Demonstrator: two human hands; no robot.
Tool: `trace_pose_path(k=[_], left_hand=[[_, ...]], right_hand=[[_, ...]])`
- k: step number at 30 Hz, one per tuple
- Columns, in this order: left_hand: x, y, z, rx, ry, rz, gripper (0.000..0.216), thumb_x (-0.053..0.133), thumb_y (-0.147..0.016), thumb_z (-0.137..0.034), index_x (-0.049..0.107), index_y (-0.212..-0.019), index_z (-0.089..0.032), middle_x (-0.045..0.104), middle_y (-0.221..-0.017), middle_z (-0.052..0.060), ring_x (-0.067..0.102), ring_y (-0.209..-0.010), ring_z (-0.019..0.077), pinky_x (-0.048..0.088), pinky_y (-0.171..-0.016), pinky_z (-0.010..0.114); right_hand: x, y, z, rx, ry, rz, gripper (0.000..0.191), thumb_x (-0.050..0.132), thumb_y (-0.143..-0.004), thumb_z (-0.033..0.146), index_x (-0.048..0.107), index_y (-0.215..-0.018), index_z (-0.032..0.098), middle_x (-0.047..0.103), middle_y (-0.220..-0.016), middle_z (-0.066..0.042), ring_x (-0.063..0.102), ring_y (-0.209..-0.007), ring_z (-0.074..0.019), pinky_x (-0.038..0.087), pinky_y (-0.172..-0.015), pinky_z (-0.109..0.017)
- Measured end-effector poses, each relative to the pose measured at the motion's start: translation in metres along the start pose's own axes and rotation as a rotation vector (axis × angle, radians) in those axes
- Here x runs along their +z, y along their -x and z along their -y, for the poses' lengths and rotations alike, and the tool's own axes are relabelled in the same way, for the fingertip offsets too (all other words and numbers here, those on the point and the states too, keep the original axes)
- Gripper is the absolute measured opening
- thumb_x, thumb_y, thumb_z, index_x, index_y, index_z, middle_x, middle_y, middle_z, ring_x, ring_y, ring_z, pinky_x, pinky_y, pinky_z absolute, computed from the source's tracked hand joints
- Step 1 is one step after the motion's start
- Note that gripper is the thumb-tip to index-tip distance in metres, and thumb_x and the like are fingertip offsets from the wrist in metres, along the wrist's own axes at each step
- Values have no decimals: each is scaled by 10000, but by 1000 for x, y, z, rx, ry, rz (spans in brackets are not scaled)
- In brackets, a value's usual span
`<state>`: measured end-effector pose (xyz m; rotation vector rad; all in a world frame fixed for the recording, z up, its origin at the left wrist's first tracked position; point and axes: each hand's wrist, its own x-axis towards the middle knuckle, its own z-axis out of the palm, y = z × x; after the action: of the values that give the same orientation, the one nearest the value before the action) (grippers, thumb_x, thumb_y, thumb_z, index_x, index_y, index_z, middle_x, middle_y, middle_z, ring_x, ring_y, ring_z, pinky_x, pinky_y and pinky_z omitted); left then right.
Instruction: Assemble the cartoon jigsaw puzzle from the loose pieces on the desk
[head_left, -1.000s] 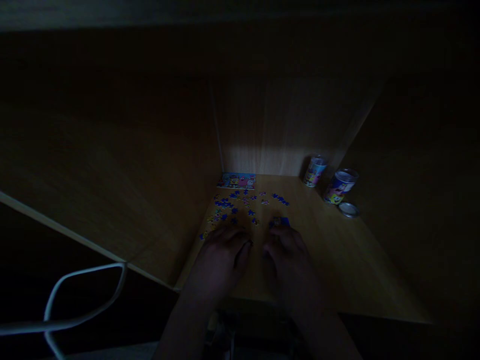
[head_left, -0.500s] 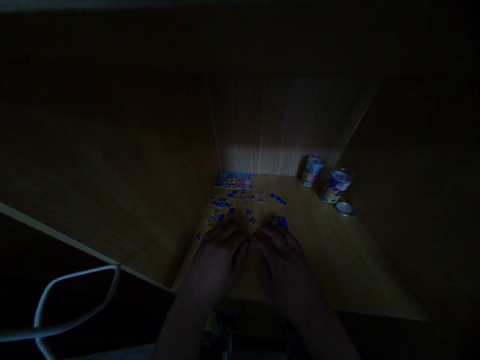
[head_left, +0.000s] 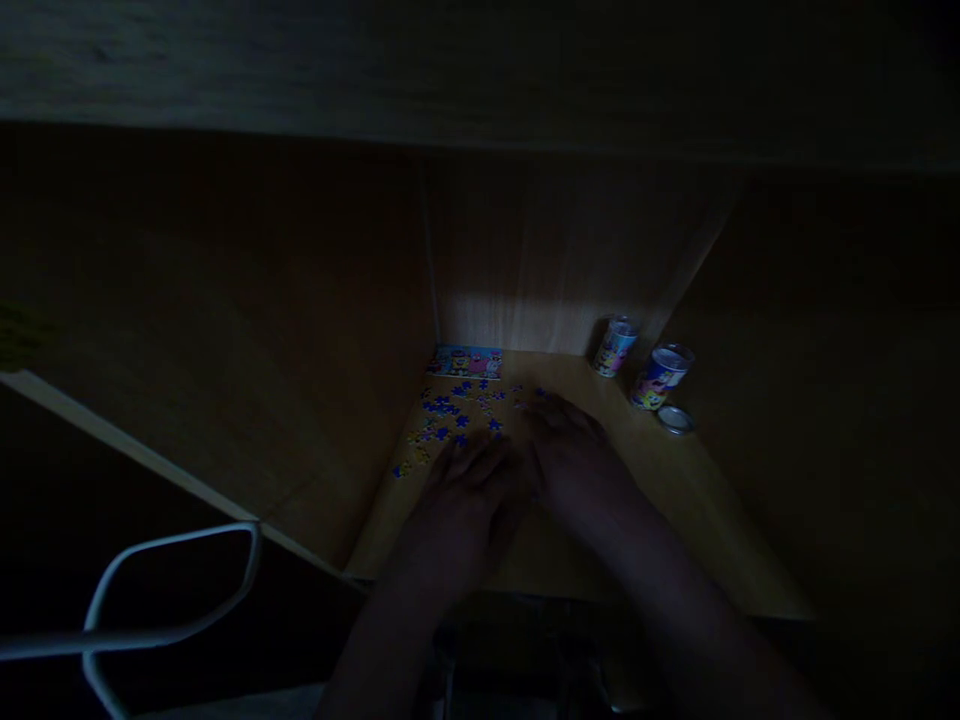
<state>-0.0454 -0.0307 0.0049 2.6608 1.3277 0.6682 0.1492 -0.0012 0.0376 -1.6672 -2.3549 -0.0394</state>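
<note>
we've got plenty of puzzle pieces (head_left: 442,433) loose on the wooden shelf (head_left: 699,508), mostly beyond and left of our left hand (head_left: 471,490), and no joined-up patch we can make out. our right hand (head_left: 571,455) stretches farther, fingertips near a blue piece (head_left: 541,392), but honestly it's too dark to say if either hand's pinching anything, and whatever's underneath is hidden.

Loose puzzle pieces (head_left: 442,406) toward desk's (head_left: 697,510) left edge; left hand (head_left: 466,490) just nearside, right hand (head_left: 568,452) next to it. Picture strip (head_left: 471,363) far-left corner; two cans (head_left: 660,378), lid (head_left: 676,420) near right edge.
</note>
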Motion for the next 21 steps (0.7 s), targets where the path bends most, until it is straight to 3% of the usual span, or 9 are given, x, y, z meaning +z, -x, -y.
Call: trace_pose_path(k=[3,6,10,13,17,19,21], left_hand=[[4,1,2,-74,-38,-44,464,614,-1089,-334,593,-1542,-234,578,-1635,105,481,-1559,326,269,-1347,641],[7,1,3,-164,-73,-89,431,567,-1095,-285,612,-1514,-191,611,-1598,135,525,-1521,332,288,-1334,646],[6,1,4,-216,-90,-96,431,589,-1069,-258,630,-1484,-147,624,-1575,168,527,-1513,360,294,-1327,656],[1,-1,3,-135,-21,-95,408,610,-1061,-216,651,-1467,-210,629,-1574,121,519,-1515,333,329,-1323,623],[-4,-3,2,-18,53,-63,206,643,-1050,-186,785,-1181,-261,775,-1296,52,667,-1287,279,398,-1299,559],[-4,-3,2,-56,16,-81,175,661,-1037,-190,789,-1151,-228,783,-1249,70,682,-1234,293,418,-1280,571],[-1,-2,3,-129,-52,-112,216,660,-1038,-210,770,-1222,-180,756,-1326,117,662,-1274,334,443,-1251,592]], right_hand=[[-4,-30,-3,-72,38,122,564,459,-1048,159,535,-1594,41,479,-1694,-226,408,-1597,-378,379,-1276,-571],[4,-40,-2,-125,56,189,566,488,-1020,126,549,-1564,-16,464,-1691,-263,399,-1607,-373,329,-1317,-527],[17,-25,0,-176,10,157,569,471,-1030,104,536,-1586,4,498,-1674,-239,404,-1611,-340,298,-1346,-513],[22,-15,-1,-192,-29,95,548,475,-1057,140,546,-1596,66,491,-1686,-209,405,-1615,-310,328,-1339,-516],[25,-20,-7,-158,-4,85,590,495,-1061,168,473,-1622,-13,430,-1706,-263,381,-1622,-362,314,-1342,-527],[26,-23,-9,-160,-3,101,598,515,-1027,125,485,-1600,-43,461,-1676,-292,418,-1601,-373,327,-1336,-522],[25,-23,-9,-197,-38,95,581,517,-1000,87,520,-1563,-55,504,-1636,-314,460,-1576,-365,344,-1329,-522]])
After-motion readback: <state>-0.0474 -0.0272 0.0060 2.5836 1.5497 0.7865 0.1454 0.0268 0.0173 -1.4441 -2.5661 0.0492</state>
